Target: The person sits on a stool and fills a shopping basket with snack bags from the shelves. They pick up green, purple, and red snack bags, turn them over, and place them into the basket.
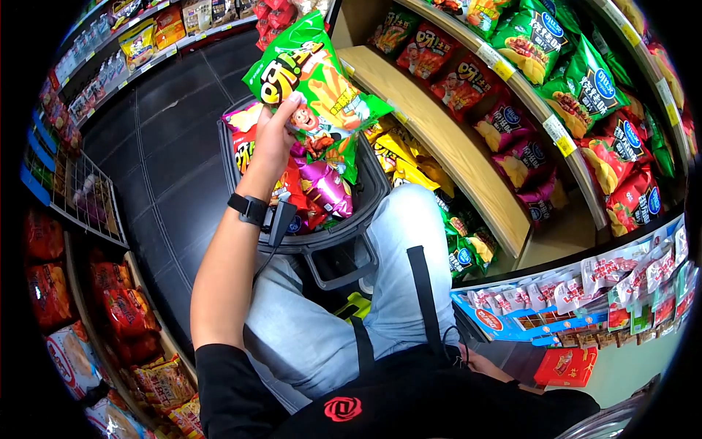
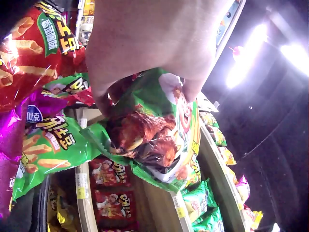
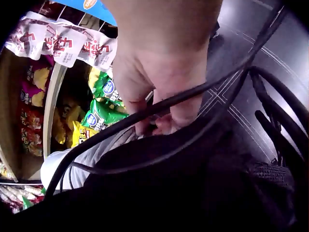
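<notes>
My left hand [image 1: 274, 139] grips a green bag of potato snacks [image 1: 340, 80] by its edge, thumb over the front. The bag is raised above a dark shopping basket [image 1: 380, 192]. In the left wrist view, the back of the same snack bag [image 2: 145, 133] faces the camera between thumb and fingers. Inside the basket lie several bags, among them a purple bag [image 1: 327, 189] and a red one [image 2: 29, 63]. My right hand [image 3: 164, 87] hangs low beside my body with loosely bent fingers, holding nothing visible; its fingertips are partly hidden by dark clothing and a cable.
Shelves with snack bags [image 1: 585, 88] curve along the right, above a wooden shelf board [image 1: 446, 146]. Small hanging packets [image 1: 578, 293] line the near right. More shelves [image 1: 110, 293] stand on the left, beside the dark tiled floor [image 1: 168, 139]. A black cable [image 3: 145, 113] crosses near my right hand.
</notes>
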`<state>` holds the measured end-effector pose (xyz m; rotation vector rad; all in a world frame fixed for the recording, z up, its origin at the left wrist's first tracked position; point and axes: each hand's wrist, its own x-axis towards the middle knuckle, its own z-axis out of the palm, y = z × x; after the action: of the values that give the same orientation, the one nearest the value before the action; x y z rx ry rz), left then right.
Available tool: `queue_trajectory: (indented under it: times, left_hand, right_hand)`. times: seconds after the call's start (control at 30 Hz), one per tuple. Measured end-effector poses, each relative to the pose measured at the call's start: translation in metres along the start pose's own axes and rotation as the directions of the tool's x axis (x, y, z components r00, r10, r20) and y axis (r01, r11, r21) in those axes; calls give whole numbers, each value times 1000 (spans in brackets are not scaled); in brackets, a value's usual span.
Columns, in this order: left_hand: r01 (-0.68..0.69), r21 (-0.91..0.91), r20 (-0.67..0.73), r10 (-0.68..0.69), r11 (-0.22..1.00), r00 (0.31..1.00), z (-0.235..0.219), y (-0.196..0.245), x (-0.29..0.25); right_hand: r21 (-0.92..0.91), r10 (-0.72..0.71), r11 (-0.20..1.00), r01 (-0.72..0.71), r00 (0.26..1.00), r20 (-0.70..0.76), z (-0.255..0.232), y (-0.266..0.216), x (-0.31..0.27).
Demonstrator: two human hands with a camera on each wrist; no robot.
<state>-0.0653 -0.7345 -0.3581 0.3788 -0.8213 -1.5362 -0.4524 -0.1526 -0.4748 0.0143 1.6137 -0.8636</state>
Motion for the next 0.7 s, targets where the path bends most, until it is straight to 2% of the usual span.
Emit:
queue_trajectory:
  times: [0.27,0.37,0.43,0.5,0.53,0.57,0.6,0.67,0.7]
  left_hand:
    - [56,14,-26,-56,998,998,3,1,-4]
    - [41,7,-6,-41,999,999,-2,-1,1]
    - [47,25,-3,-47,999,999,-1,0,-1]
    - [55,43,0,-55,998,999,-2,-2,0]
    - [57,40,3,-58,998,998,-1,-4,0]
    - [48,36,11,-48,998,999,0,-4,1]
    - [33,31,19,-34,999,999,1,-4,2]
    - [52,9,11,-53,999,999,3,-1,0]
    - [75,-9,0,-75,997,997,3,1,-1]
  right_hand:
    - [-124,-77,989,75,997,-13,-4,4,-6]
    - [-271,-157,951,152,988,3,-7,7,-8]
    - [-417,-242,877,237,969,42,-6,5,-10]
    - [-451,-276,850,271,960,58,-5,4,-7]
    - [-158,-275,950,269,961,-16,-4,-1,1]
    - [151,-255,952,265,963,-84,-3,-4,6]
    - [150,-261,951,271,962,-86,2,-2,8]
    - [-161,-443,894,418,878,-182,15,5,15]
    - [-504,-582,691,519,813,38,-7,20,29]
